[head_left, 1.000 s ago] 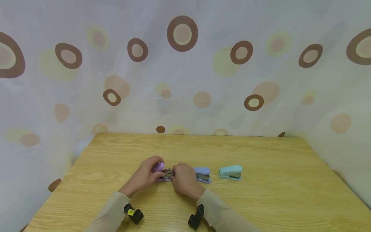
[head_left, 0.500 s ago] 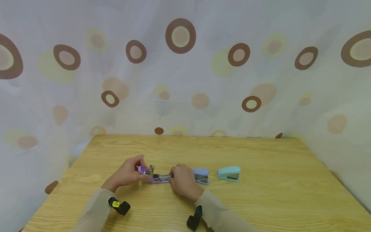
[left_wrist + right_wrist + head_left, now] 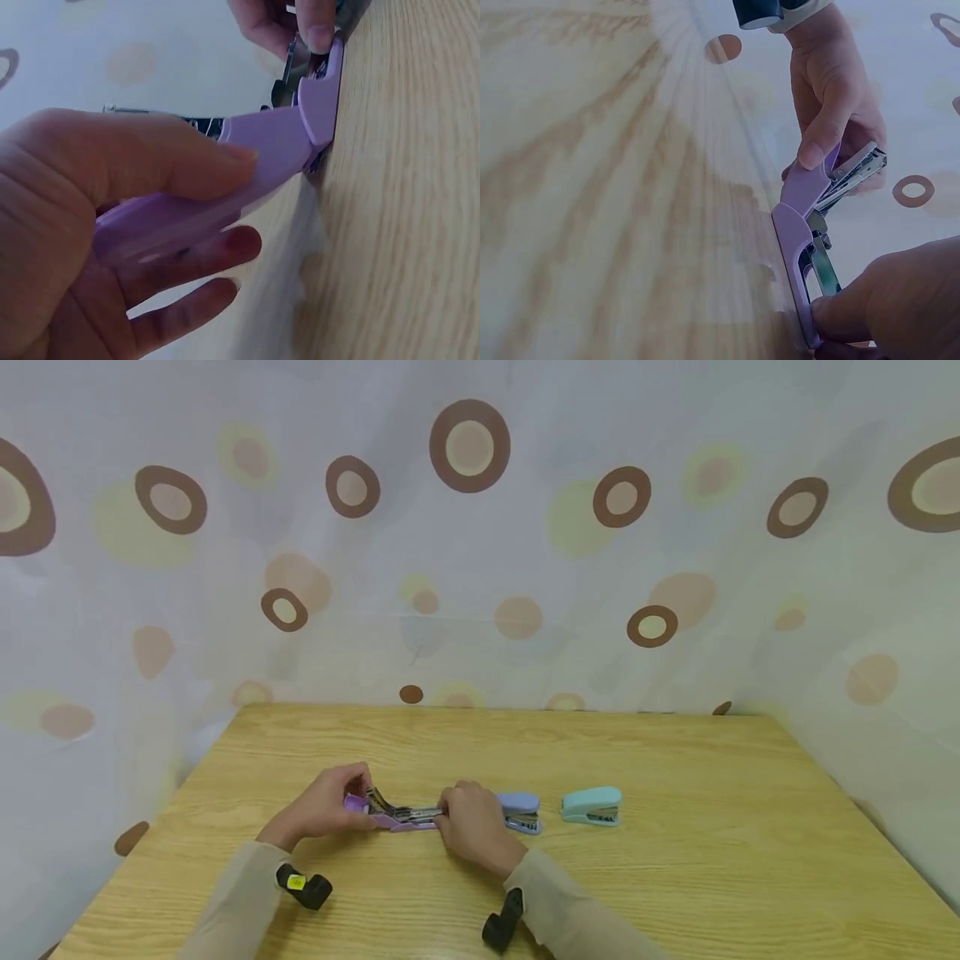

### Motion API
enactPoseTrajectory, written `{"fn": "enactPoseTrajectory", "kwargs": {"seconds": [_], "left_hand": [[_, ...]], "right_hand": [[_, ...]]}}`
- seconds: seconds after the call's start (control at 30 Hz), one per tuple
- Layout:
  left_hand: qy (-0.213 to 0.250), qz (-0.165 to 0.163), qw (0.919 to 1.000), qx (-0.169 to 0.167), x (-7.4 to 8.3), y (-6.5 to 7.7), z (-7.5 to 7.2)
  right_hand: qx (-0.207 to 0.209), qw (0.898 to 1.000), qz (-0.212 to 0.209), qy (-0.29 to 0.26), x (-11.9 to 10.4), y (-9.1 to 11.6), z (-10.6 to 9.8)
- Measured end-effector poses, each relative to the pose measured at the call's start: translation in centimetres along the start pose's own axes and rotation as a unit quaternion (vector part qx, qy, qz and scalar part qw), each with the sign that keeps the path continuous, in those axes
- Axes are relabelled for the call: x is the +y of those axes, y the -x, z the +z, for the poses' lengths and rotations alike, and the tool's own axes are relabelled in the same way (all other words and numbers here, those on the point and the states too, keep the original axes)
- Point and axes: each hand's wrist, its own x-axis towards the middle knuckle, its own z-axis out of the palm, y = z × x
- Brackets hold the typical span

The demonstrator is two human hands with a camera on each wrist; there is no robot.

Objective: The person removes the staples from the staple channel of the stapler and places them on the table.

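A light purple stapler (image 3: 415,827) lies on the wooden table, its cover swung far back to the left and its metal magazine exposed. My left hand (image 3: 321,806) grips the cover; in the left wrist view the thumb lies along the purple cover (image 3: 262,154), with two fingertips apart from it below. My right hand (image 3: 476,828) holds the stapler's other end down near the tabletop. The right wrist view shows a metal strip (image 3: 849,176) standing out from the cover at an angle. My right fingers partly hide the front of the base.
Just right of my right hand sits a periwinkle blue stapler (image 3: 521,812), partly covered by that hand. Farther right is a mint green stapler (image 3: 592,807). The wooden table (image 3: 675,877) ends at the back against a patterned curtain (image 3: 570,660).
My left hand has moved left, swinging the purple stapler's cover back and opening it wide. The metal strip now stands tilted above the cover. My right hand has stayed nearly in place.
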Motion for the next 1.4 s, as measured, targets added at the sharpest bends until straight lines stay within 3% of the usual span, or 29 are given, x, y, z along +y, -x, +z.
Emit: {"fn": "enactPoseTrajectory", "kwargs": {"seconds": [0.13,0.3,0.4,0.53,0.67,0.8,1.07,1.4], "left_hand": [[-0.027,0.017,0.9995,-0.007,0.6,-0.3,0.6],[-0.017,0.037,0.9989,-0.023,1.6,-0.6,1.3],[-0.015,0.027,0.9989,-0.034,2.2,-0.9,1.4],[-0.046,0.017,0.9972,-0.057,2.8,-1.4,1.5],[-0.124,0.041,0.9882,-0.079,3.2,-2.2,1.7],[-0.182,0.088,0.9745,-0.097,3.5,-2.9,1.9],[-0.209,0.111,0.9654,-0.108,3.8,-3.3,2.2],[-0.2,0.101,0.9653,-0.134,3.5,-3.4,1.8]], "right_hand": [[-0.001,1.0,0.009,-0.004,0.2,0.3,0.0],[0.004,1.0,0.011,0.004,0.3,0.2,0.2],[0.006,1.0,0.006,0.011,0.2,0.0,0.2],[-0.002,1.0,0.009,0.009,0.0,0.0,0.0],[-0.004,1.0,0.01,0.009,0.0,0.0,0.0],[-0.004,1.0,0.008,0.008,0.1,0.0,0.1],[0.012,1.0,-0.002,0.02,0.5,0.0,0.3],[-0.004,1.0,0.005,0.028,0.3,-0.2,0.3]]}}
